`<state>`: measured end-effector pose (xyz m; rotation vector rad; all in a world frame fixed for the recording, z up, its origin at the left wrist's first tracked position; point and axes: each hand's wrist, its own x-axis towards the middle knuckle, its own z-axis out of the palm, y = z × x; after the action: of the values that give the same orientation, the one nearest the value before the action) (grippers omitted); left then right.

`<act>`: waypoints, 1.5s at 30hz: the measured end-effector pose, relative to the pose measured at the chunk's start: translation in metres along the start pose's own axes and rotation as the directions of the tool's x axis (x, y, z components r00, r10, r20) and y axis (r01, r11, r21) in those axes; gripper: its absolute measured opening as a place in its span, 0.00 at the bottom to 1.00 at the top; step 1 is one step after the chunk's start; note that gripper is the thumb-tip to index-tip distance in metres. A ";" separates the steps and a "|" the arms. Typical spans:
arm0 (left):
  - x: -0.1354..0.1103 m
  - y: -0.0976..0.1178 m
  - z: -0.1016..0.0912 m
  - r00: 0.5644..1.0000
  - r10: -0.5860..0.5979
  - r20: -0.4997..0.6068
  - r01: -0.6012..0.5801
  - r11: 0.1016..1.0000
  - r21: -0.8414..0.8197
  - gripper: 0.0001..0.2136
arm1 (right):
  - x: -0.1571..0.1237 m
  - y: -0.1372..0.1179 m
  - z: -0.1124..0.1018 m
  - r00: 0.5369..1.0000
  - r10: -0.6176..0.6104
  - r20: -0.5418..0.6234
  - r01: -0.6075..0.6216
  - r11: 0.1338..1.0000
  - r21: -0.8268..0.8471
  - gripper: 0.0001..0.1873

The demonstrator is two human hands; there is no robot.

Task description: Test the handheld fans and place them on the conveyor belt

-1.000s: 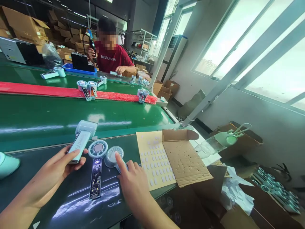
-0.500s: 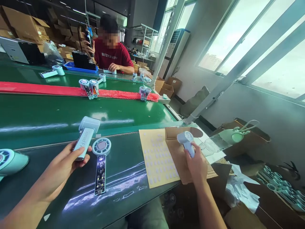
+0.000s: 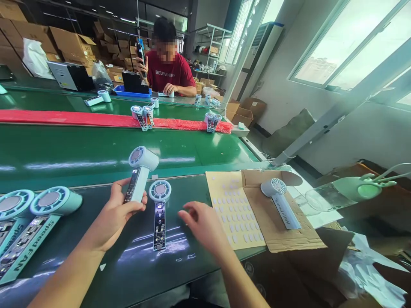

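My left hand grips the handle of a light-blue handheld fan, raised above the table, its circuit board facing left. Just right of it, another fan lies on the table, its exposed board lit with small digits. Beside that fan, my right hand hovers with fingers partly curled, thumb apart, and nothing in it. A fan with a closed handle rests on a flat piece of cardboard at the right. Two more fans with bare boards lie at the left edge.
A yellow sheet of small pale stickers lies next to the cardboard. Behind it are a transparent bottle and the slanted metal post. A green belt with a red strip carries several fans. Across it, a co-worker holds a tool.
My right hand has let go of the fan, now lying on the cardboard, and moved left. My left hand has turned its fan so the board shows. The view has shifted left.
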<state>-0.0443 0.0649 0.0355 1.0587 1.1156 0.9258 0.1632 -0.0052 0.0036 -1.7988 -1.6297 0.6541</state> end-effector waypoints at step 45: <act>-0.031 -0.021 0.046 0.927 -0.134 0.349 0.009 0.941 0.338 0.22 | 0.013 0.026 -0.010 0.966 0.259 0.015 -0.064 0.182 0.981 0.19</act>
<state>-0.0046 0.0217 0.0271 1.3911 1.0023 0.4562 0.1894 0.0054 -0.0075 -0.9181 -0.4926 1.2499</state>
